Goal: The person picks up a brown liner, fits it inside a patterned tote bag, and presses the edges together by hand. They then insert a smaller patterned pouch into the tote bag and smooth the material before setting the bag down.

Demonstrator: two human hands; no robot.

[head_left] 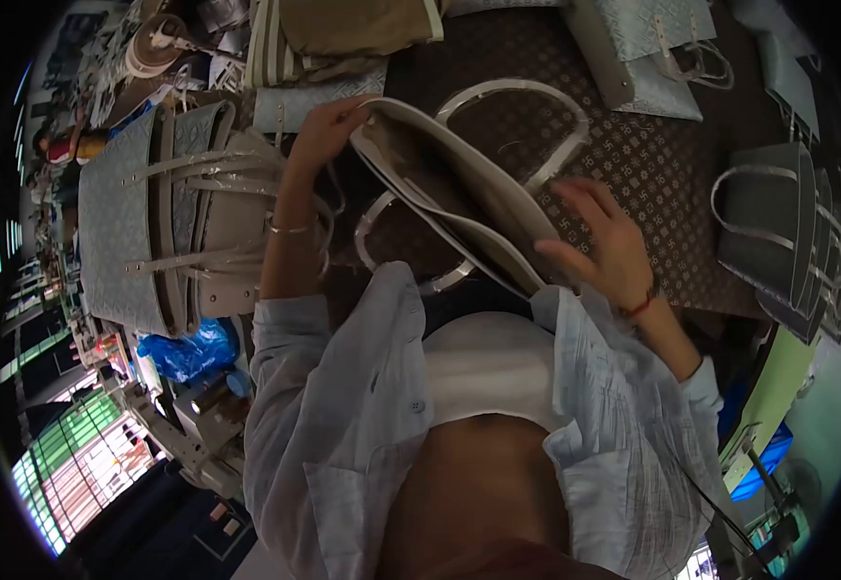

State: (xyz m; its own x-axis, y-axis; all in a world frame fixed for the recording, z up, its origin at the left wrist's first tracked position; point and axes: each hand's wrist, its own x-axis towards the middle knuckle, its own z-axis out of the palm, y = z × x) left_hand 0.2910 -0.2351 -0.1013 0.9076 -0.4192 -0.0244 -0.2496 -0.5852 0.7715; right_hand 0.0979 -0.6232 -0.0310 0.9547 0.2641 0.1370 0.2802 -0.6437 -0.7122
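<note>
From the head camera: the cream handbag sits mid-counter, mouth gaping. The left hand pinches its rim at ten o'clock; the right hand, fingers spread and holding nothing, presses the side at four. Smooth, stiff leatherette — the plastic-wrapped handles could snag, or the loose pinch slip.

I cannot see my left hand's fingertips; they vanish behind the cream bag's rim. The bag's near end is covered by my shirt. The clutter at upper left is too blurred to identify.
</note>
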